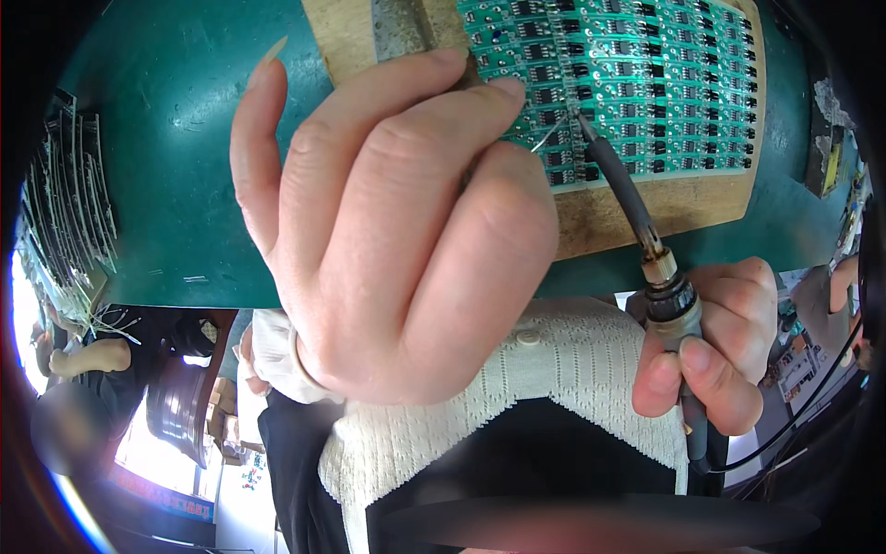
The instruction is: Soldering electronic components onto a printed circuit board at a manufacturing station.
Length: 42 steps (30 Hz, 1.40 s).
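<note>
My left hand point(406, 203) is closed over the left edge of a green circuit board panel point(618, 92), its little finger raised. A thin silvery solder wire point(548, 138) comes out from beside its thumb and index finger, which pinch it, though the grip itself is partly hidden. My right hand point(724, 342) is wrapped around the handle of a soldering iron point(628, 189). The iron's tip meets the panel close to the wire's end, at a row of solder joints. Rows of small black chips cover the panel, which lies on a wooden board point(683, 205).
A green mat point(185, 212) covers the table under the wooden board. A grey metal strip point(399, 26) lies on the wood beyond my left hand. Dark narrow strips point(78, 185) are stacked at the far left. The iron's black cable point(794, 420) trails off right. Other people are at both sides.
</note>
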### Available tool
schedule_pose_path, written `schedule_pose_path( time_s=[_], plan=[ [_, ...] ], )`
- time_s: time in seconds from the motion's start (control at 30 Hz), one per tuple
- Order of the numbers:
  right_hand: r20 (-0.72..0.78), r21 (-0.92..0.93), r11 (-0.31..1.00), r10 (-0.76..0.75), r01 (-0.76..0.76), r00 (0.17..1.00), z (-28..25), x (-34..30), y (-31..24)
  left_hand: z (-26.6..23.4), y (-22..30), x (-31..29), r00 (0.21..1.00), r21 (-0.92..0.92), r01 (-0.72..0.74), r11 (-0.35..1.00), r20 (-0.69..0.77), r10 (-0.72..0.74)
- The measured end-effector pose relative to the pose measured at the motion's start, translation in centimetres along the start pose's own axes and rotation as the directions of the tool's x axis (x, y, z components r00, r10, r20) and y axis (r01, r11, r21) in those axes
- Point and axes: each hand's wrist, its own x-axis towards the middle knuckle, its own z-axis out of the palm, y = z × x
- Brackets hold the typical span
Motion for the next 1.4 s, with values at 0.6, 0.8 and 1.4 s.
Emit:
schedule_pose_path(
  time_s=[0.6,0.8,1.4],
  plan=[
    [-0.014,0.018,0.996,-0.092,0.093,0.996,-0.44,-0.52,0.76,0.2,0.47,0.3,1.0,0.011,-0.013,1.0,0.023,0.012],
    [0.016,0.025,0.998,-0.064,0.063,0.998,-0.52,-0.54,0.53,0.18,0.5,0.34,1.0,0.023,-0.017,1.0,0.024,0.017],
    [-0.072,-0.02,0.998,-0.065,0.064,0.995,-0.02,-0.63,0.38,0.17,0.59,0.22,0.999,-0.004,-0.028,1.0,0.016,0.028]
  ],
)
